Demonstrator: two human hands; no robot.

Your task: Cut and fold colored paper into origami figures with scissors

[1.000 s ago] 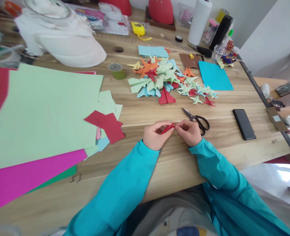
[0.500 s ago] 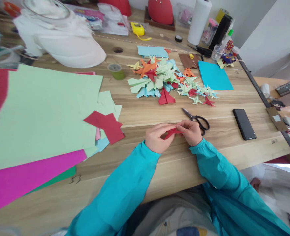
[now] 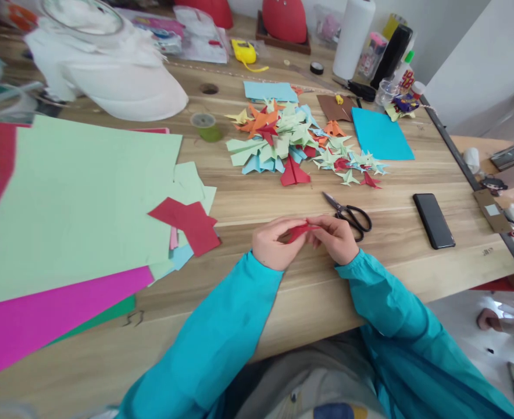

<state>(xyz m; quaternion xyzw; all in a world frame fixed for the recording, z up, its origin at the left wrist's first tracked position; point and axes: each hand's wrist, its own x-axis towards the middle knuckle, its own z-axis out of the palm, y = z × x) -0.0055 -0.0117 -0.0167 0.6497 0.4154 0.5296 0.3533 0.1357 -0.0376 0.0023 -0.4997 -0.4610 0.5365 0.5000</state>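
Observation:
My left hand and my right hand meet above the wooden table, both pinching a small folded red paper between their fingertips. Both sleeves are teal. Black scissors lie just beyond my right hand. Further back sits a pile of folded paper shapes in green, blue, orange and red.
Large sheets of light green, pink and red paper cover the left. A black phone lies to the right, a blue sheet behind it. A white object, paper towel roll and bottles stand at the back.
My fingers have shifted on the red paper, turning and refolding it; both hands stay in the same spot.

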